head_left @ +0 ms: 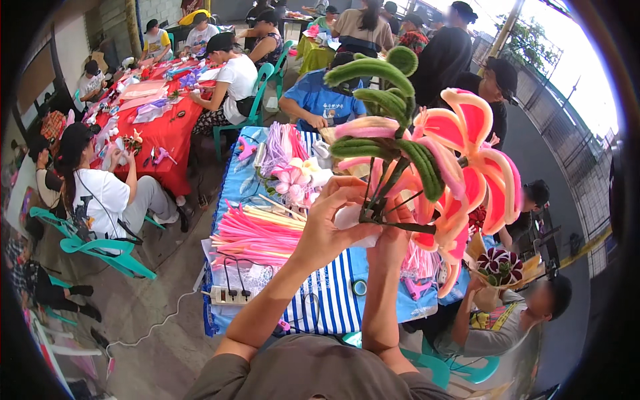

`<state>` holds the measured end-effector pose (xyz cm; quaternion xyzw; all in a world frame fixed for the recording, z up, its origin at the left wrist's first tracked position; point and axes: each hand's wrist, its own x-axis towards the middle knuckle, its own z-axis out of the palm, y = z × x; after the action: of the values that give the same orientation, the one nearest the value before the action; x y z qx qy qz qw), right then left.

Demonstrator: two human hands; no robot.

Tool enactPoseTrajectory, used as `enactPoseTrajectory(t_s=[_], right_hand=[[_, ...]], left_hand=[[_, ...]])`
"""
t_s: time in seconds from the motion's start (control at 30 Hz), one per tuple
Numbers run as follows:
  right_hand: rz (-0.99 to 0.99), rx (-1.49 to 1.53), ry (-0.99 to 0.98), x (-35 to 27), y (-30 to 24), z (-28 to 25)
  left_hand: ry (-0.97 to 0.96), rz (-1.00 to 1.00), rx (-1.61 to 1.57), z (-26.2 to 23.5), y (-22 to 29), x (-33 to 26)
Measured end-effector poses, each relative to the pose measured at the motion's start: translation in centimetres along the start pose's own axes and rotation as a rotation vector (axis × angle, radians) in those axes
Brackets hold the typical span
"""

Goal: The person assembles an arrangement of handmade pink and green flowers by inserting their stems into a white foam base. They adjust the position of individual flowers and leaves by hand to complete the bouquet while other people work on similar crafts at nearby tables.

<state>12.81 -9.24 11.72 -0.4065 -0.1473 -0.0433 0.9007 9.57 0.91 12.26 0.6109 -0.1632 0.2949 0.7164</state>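
Note:
Up in front of me is a bouquet of fuzzy pipe-cleaner flowers (475,177), with large pink and coral petals and curled green leaves (370,77). Its dark, tape-wrapped stems (380,193) meet between my hands. My left hand (337,210) pinches them near the lower end, thumb and fingers closed. My right hand (393,223) is wrapped round the stems just beside it, partly hidden by stems and petals. Something white shows between the hands, too covered to name. Below lie bundles of pink and peach pipe cleaners (257,233) and finished pale pink flowers (293,180).
A blue table with a striped cloth (333,287) holds a power strip (230,295), a tape roll (359,287) and pink glue guns (417,288). A person at right holds a dark-petalled bouquet (499,267). Others sit round a red table (170,133); a white cord (157,327) crosses the floor.

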Motion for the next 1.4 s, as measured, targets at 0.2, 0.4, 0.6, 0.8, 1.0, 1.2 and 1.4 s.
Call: enactPoseTrajectory(t_s=[0.2, 0.4, 0.6, 0.8, 1.0, 1.2, 1.4], right_hand=[[0.057, 0.253, 0.035, 0.4, 0.7, -1.8], [0.093, 0.217, -0.119, 1.4, 1.4, -5.3], [0.199, 0.148, -0.106, 1.5, 2.0, -6.9], [0.134, 0.107, -0.168, 0.9, 0.6, -4.9], [0.147, 0.089, -0.238, 0.4, -0.4, -3.2], [0.085, -0.015, -0.212, 0.7, 0.0, -4.6], [0.120, 0.142, -0.284, 1.1, 0.0, -4.0]], left_hand=[[-0.037, -0.002, -0.012, -0.3, -0.2, 0.1], [-0.081, -0.070, -0.253, 0.0, -0.7, 0.0], [-0.119, -0.110, -0.299, 0.0, -0.5, 0.0], [-0.153, -0.147, -0.343, 0.0, -0.3, -0.2], [-0.156, -0.177, -0.372, -0.1, 0.2, -0.2], [-0.143, -0.271, -0.412, 0.2, 0.4, 0.1], [-0.114, -0.284, -0.428, 0.1, 0.0, 0.1]])
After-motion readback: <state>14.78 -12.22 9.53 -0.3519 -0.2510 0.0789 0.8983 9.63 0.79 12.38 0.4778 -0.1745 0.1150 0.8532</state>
